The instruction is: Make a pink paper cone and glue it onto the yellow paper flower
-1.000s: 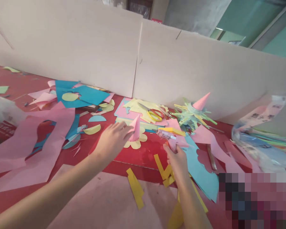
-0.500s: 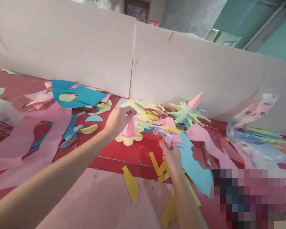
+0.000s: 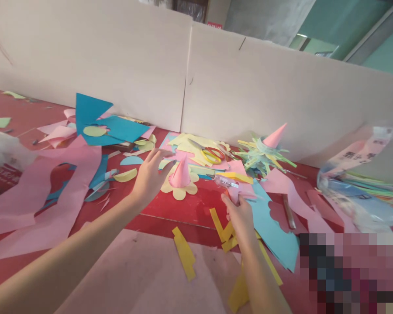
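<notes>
Since half a second ago, the left hand (image 3: 152, 172) is drawing lower and off to the left, uncovering the tip of a pink paper cone (image 3: 180, 175), and a corner of a teal-blue paper sheet (image 3: 118, 128) at the back is standing up higher. From my distant seat I am seeing that left hand with fingers loosely spread, gripping nothing, just beside the cone; whether the thumb is touching it, I am not able to tell. My right hand (image 3: 240, 216) is gripping the handle of a translucent, pinkish glue gun (image 3: 225, 180), its nozzle aiming left toward the cone. I am judging that a brush from the left fingers could be tipping or shifting the cone if its base is holding only weakly, and that the nozzle, swinging left, could be snagging or smearing the thin paper. The cone is standing on a pale-yellow, scalloped paper flower (image 3: 179, 194) on the red tabletop (image 3: 199, 203), between both hands. Its point is facing up, its long axis running nearly upright, leaning slightly rightward in my view.
</notes>
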A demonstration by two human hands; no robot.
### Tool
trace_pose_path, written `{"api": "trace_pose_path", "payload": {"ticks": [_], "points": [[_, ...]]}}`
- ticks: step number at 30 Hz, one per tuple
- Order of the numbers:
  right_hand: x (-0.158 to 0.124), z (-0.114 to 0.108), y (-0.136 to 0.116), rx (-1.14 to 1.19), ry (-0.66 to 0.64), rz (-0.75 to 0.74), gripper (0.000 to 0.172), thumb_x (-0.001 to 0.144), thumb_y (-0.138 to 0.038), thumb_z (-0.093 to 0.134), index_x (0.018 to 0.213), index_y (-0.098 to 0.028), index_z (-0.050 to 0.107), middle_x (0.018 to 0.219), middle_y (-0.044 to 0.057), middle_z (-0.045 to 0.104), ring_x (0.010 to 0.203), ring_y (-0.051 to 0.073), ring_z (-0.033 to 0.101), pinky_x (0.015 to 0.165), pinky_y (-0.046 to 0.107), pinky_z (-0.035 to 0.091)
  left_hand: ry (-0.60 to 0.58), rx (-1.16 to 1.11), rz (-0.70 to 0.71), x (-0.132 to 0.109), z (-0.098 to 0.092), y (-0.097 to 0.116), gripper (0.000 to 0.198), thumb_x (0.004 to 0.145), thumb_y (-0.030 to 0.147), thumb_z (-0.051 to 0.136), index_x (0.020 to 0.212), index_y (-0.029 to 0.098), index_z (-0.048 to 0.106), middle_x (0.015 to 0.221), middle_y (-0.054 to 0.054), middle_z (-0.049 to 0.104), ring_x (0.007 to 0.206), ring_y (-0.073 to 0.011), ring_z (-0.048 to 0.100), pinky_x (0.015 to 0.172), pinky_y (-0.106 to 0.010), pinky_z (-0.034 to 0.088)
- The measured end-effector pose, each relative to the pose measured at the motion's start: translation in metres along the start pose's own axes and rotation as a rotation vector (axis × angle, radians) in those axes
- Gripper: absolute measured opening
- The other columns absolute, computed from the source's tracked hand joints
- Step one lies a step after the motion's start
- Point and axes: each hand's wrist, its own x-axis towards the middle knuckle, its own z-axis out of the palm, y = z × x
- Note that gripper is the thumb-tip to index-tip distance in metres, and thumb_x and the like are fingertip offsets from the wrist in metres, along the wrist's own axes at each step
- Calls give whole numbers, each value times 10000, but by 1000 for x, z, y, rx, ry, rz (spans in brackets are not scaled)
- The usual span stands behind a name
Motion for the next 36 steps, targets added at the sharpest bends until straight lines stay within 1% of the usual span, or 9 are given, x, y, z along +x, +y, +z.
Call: {"api": "trace_pose_path", "payload": {"ticks": [3,6,8,12,15,22,27,33,36], "points": [[-2,1,1,-15,-3,-75,402,650,-528,651,827,-168,625,482,-57,451,425,115,403,421,249,362,-233,20,100,-21,0,-18,211,932,322,454,994,199,614,1002,-60,645,937,-173,618,838,-310,498],[-1,2,3,-43,1,-107,400,646,-536,653,812,-173,628,488,-46,472,444,126,430,444,255,375,-492,67,224,-32,3,-33,246,909,387,504,1022,196,611,1059,-64,643,990,-193,604,838,-317,495],[1,4,6,-63,23,-101,399,638,-541,657,795,-176,621,488,-44,476,450,130,437,450,258,375,-582,103,271,-33,5,-37,315,858,430,579,1066,194,601,1102,-65,632,1035,-209,584,883,-333,485],[3,5,8,-99,17,-78,398,649,-548,656,789,-178,606,500,-40,483,465,132,446,473,261,378,-662,166,299,-29,6,-36,452,775,467,672,1128,201,578,1203,-82,600,1123,-242,552,950,-370,458],[2,5,9,-115,14,-71,418,654,-561,655,813,-178,606,509,-38,485,473,134,450,483,262,377,-693,181,275,-28,6,-33,435,792,459,658,1134,205,568,1207,-78,606,1138,-242,554,941,-362,464],[2,6,13,-88,6,2,421,666,-571,672,826,-195,566,491,-77,398,412,98,351,401,238,325,-652,223,302,-29,7,-31,249,906,386,520,1026,189,614,1065,-62,644,996,-200,613,807,-296,495],[2,4,14,-68,-14,-5,403,680,-565,679,771,-203,526,500,-82,387,410,87,344,383,222,315,-623,230,290,-31,8,-35,274,952,372,431,962,194,639,961,-41,666,896,-166,635,721,-241,478],[0,4,13,-37,-1,-17,373,674,-525,692,723,-213,493,495,-91,382,408,82,358,383,209,328,-578,173,303,-31,12,-45,323,976,295,362,906,189,659,934,-37,682,892,-150,631,766,-241,469],[0,6,12,-41,-9,-19,364,681,-516,690,713,-213,491,482,-89,391,406,83,355,376,208,324,-570,164,237,-31,13,-45,292,967,291,385,888,191,648,911,-32,685,865,-151,633,739,-235,464]]}}
